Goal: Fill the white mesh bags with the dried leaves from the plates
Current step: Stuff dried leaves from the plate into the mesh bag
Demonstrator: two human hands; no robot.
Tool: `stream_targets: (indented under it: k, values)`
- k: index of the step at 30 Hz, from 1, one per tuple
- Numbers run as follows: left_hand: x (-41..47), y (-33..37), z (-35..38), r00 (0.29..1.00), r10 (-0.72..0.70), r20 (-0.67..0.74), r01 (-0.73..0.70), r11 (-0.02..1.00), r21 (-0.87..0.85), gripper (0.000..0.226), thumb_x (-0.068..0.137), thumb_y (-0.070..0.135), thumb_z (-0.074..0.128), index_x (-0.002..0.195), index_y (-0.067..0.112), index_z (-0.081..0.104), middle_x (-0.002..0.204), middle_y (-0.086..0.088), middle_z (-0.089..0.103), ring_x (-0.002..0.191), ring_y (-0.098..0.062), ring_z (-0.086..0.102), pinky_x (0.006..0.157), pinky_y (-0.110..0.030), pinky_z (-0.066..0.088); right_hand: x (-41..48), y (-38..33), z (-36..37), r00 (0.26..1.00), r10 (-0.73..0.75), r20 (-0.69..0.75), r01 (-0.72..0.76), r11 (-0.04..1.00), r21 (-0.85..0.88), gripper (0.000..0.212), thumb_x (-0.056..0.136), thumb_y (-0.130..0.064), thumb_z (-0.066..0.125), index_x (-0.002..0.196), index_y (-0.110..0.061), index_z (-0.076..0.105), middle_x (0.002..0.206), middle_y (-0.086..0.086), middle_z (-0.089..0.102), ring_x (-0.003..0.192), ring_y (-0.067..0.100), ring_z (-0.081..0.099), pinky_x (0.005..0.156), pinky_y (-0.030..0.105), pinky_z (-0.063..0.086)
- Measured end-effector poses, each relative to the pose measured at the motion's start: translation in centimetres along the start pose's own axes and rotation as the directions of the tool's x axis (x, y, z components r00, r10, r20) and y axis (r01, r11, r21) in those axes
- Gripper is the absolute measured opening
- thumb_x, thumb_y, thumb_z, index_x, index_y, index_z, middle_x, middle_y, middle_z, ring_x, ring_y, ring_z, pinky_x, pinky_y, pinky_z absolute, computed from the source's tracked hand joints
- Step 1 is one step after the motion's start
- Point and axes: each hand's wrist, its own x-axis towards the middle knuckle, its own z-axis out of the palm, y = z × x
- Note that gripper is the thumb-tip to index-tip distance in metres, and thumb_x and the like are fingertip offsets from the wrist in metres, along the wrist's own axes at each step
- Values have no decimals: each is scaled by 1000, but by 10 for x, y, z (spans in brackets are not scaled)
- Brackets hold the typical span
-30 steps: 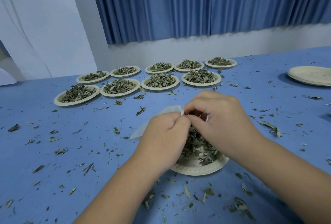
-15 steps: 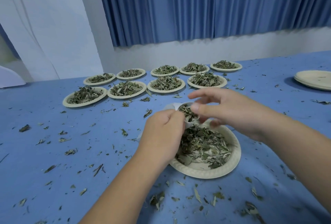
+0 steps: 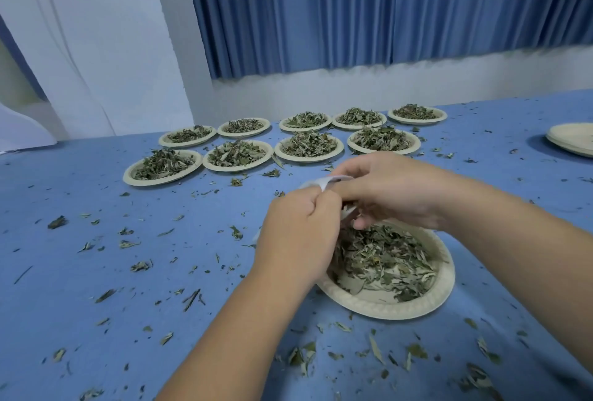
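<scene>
The right hand (image 3: 394,195) has drawn in from its spread reach to meet the left hand (image 3: 298,234) at the white mesh bag (image 3: 324,181). The blue table (image 3: 64,182) carries the near plate (image 3: 385,307) at 5 o'clock, dried leaves (image 3: 385,256) in it. The left hand fists round the bag over the plate's 10 o'clock rim; the right's fingers curl at its mouth, hold unclear.

Ten leaf plates (image 3: 385,307), one empty plate stack (image 3: 571,140), one mesh bag (image 3: 322,181).

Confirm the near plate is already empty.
No, the near plate holds a loose pile of dried leaves.
</scene>
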Motion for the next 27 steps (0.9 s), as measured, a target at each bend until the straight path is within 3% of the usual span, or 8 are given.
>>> stream_targets:
  k: [2,4,9,13,17,20,23,27]
  values:
    - [1,-1,-1,1000,-16,-16,16,1000,-15,26,68,37,37,52,17,40,47,7,38,48,-13,35,52,-33,31,-3,-1,-13,993,49,109,-63,990,127,23,88,-18,66,103,-1,68,89,8,68,71,19,67,57,23,54]
    - [2,-1,-1,1000,-15,-21,15,1000,-14,25,68,36,37,51,18,38,45,8,37,47,-12,33,52,-32,30,-4,-1,-22,994,52,101,-67,987,146,20,89,-12,64,103,2,67,88,8,68,68,19,67,58,24,56]
    - [0,-3,5,998,52,19,-53,997,60,24,70,37,35,51,24,40,47,8,36,47,-10,31,49,-31,25,0,0,-13,999,-2,-38,2,1000,-22,8,78,0,71,81,-1,64,64,8,62,57,20,57,52,22,53]
    - [-1,-3,5,994,98,41,-100,993,56,23,69,35,36,49,23,39,47,7,35,47,-11,30,48,-30,22,7,1,0,981,-76,-176,51,989,-140,22,71,6,63,58,-11,57,47,6,54,58,24,52,59,34,46]
    - [-1,-4,6,992,117,37,-118,992,44,23,69,34,38,51,20,38,46,6,33,47,-10,28,49,-33,24,11,4,8,951,-153,-268,65,948,-311,28,75,-5,60,53,-16,49,36,-4,46,50,19,44,53,28,38]
    - [0,-5,4,996,94,4,-94,995,45,23,69,34,38,55,17,36,48,5,30,47,-10,27,49,-33,24,5,3,1,978,-111,-176,85,985,-151,14,81,-12,66,68,-14,59,52,0,56,57,20,49,46,24,40]
    - [2,-4,2,998,61,-17,-61,998,6,25,70,35,38,53,17,36,47,6,32,47,-11,29,50,-33,26,-3,0,-13,998,-27,64,22,996,82,10,87,-23,67,94,-15,68,77,2,62,64,15,55,48,23,48]
    - [1,-4,3,994,109,-1,-109,993,54,31,70,36,38,55,9,37,47,5,36,46,-9,30,46,-28,26,-1,1,-9,993,18,114,-26,997,67,5,88,-7,63,93,-9,63,67,2,63,56,12,59,47,22,49]
